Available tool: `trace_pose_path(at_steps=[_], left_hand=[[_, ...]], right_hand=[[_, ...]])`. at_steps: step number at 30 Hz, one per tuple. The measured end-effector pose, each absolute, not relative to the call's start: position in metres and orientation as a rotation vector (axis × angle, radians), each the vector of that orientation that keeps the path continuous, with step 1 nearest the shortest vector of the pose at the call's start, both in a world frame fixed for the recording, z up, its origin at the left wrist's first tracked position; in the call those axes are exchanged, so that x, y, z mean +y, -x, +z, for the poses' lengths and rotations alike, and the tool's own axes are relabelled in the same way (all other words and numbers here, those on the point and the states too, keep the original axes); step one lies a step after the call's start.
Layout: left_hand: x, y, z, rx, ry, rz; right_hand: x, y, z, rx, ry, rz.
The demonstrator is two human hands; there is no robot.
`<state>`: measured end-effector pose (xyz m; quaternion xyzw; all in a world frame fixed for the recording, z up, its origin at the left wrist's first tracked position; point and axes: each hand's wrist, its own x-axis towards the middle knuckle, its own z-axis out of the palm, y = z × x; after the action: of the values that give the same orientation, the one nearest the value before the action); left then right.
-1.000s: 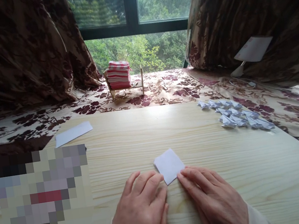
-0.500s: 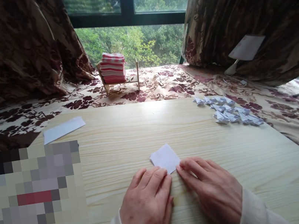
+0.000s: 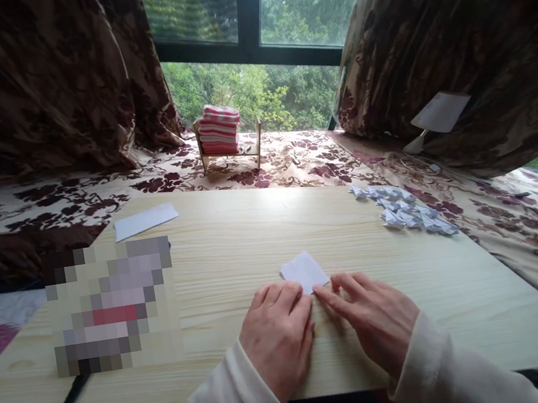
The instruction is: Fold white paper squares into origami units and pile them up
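A small folded white paper (image 3: 303, 270) lies on the light wooden table (image 3: 235, 247), near its front edge. My left hand (image 3: 278, 338) rests flat on the table with its fingers stretched toward the paper's near left edge. My right hand (image 3: 373, 317) lies beside it, fingertips pressing the paper's near right corner. Both hands have their fingers extended and hold nothing up. White sleeves cover both wrists.
A heap of several small folded white paper pieces (image 3: 405, 211) sits at the table's right edge. A white paper strip (image 3: 145, 220) lies at the far left. A blurred patch (image 3: 113, 305) covers the left. A striped cloth stack (image 3: 218, 130) sits on a small wooden rack by the window.
The view has pulled back and shifted, so the table's front edge and my sleeves now show. Both hands stay at the paper's near edge, pressing it flat.
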<state>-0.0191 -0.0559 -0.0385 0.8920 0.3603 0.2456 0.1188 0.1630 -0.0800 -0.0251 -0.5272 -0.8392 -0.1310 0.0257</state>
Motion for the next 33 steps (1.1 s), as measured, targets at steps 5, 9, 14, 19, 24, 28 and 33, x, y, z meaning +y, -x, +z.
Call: trace_pose_path(at_steps=[5,9,14,19,24,28,33], left_hand=[[-0.056,0.013,-0.033,1.109,-2.66,0.685],[-0.058,0.01,-0.032,1.134,-2.687,0.709],[-0.059,0.008,-0.037,1.175,-2.699,0.728],[-0.058,0.009,-0.036,1.175,-2.711,0.731],[-0.059,0.012,-0.034,1.166,-2.708,0.717],[-0.06,0.011,-0.033,1.16,-2.733,0.69],[-0.059,0.013,-0.029,1.173,-2.826,0.574]], right_hand=[[-0.079,-0.152,-0.028,-2.655,1.597,-0.473],[-0.073,-0.155,-0.029,-2.664,1.481,-0.448],[-0.065,-0.157,-0.03,-2.642,1.479,-0.53],[-0.049,-0.159,-0.024,-2.673,1.675,-0.631],[-0.049,-0.171,-0.008,-2.696,1.88,-0.423],[-0.069,-0.171,-0.019,-2.746,1.541,-0.509],[-0.072,-0.161,-0.031,-2.743,1.534,-0.583]])
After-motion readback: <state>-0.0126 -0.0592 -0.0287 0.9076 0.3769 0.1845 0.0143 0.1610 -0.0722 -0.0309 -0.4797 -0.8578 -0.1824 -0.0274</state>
